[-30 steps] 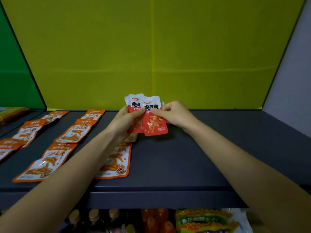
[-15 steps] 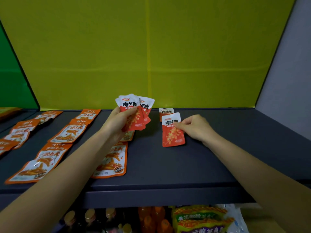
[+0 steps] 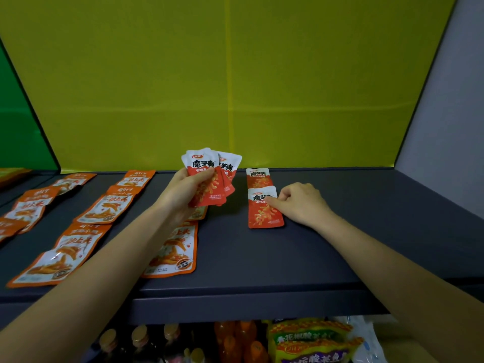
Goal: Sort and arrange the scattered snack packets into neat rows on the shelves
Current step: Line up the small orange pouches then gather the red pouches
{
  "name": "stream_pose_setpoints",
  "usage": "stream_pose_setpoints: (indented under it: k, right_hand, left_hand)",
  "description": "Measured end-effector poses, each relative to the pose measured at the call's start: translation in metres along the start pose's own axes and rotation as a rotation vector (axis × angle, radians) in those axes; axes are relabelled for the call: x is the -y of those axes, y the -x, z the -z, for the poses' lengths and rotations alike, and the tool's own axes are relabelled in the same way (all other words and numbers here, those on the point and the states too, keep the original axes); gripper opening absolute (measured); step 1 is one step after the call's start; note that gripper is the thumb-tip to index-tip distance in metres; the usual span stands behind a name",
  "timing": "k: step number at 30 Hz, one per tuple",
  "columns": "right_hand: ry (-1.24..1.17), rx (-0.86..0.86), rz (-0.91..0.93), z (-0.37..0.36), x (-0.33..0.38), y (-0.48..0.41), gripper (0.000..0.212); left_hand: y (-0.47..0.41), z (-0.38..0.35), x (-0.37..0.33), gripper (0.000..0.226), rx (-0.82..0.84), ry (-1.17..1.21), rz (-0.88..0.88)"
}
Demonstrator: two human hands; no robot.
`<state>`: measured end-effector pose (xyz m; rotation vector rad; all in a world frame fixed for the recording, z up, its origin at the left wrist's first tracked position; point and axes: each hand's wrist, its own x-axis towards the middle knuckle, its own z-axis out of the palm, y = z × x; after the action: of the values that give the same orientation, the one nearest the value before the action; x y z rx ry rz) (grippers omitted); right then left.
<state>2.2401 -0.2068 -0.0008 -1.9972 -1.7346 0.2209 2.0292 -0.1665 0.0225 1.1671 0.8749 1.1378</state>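
Note:
My left hand (image 3: 183,192) grips a fanned stack of red-and-white snack packets (image 3: 209,176), lifted above the dark grey shelf (image 3: 340,231). Two more red packets lie flat in a column to its right: a rear packet (image 3: 259,178) near the back wall and a front packet (image 3: 264,210) overlapping its lower edge. My right hand (image 3: 301,203) rests on the shelf with curled fingers, its fingertips pinching the front packet's right edge. Several orange-and-white packets (image 3: 104,208) lie in rows across the left half of the shelf.
A yellow back panel (image 3: 235,87) and a grey right side wall (image 3: 450,127) enclose the shelf. Below the shelf's front edge stand bottles (image 3: 235,341) and yellow-green snack bags (image 3: 311,341). A further shelf bay with orange packets (image 3: 13,174) lies far left.
My right hand took one red packet from the stack and laid it on the shelf in front of the rear packet. The left hand kept the remaining stack raised.

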Motion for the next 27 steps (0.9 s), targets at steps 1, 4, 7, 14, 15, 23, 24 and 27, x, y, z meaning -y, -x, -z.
stream_pose_setpoints:
  k: [1,4,7,14,15,23,24,27]
  right_hand:
    - [0.039,-0.014,0.003,0.002,0.000,0.001,0.039]
    - [0.199,-0.143,0.028,0.008,0.003,0.006,0.046]
    - [0.040,-0.189,0.091,0.015,0.015,0.010,0.049]
    - [-0.576,-0.100,0.208,0.007,0.046,0.006,0.044]
    - [-0.601,-0.109,0.205,0.007,0.045,0.005,0.041]
    - [-0.481,0.056,0.133,0.041,0.012,0.036,0.035]
    - [-0.453,0.094,0.131,0.037,0.007,0.043,0.037]
    - [-0.337,0.142,0.134,0.022,0.000,0.061,0.047]
  left_hand:
    - [0.001,-0.001,0.000,0.008,0.015,-0.007,-0.003]
    - [0.004,-0.002,-0.002,0.009,0.042,-0.011,-0.025]
    - [0.008,-0.005,-0.006,0.009,0.081,-0.010,-0.042]
    - [0.022,-0.024,-0.011,0.010,0.221,-0.041,-0.019]
    - [0.024,-0.025,-0.011,0.011,0.224,-0.037,-0.012]
    - [0.028,0.002,-0.031,0.019,0.126,0.057,0.098]
    - [0.029,0.004,-0.032,0.019,0.113,0.055,0.127]
    - [0.033,-0.001,-0.031,0.025,0.087,0.004,0.168]
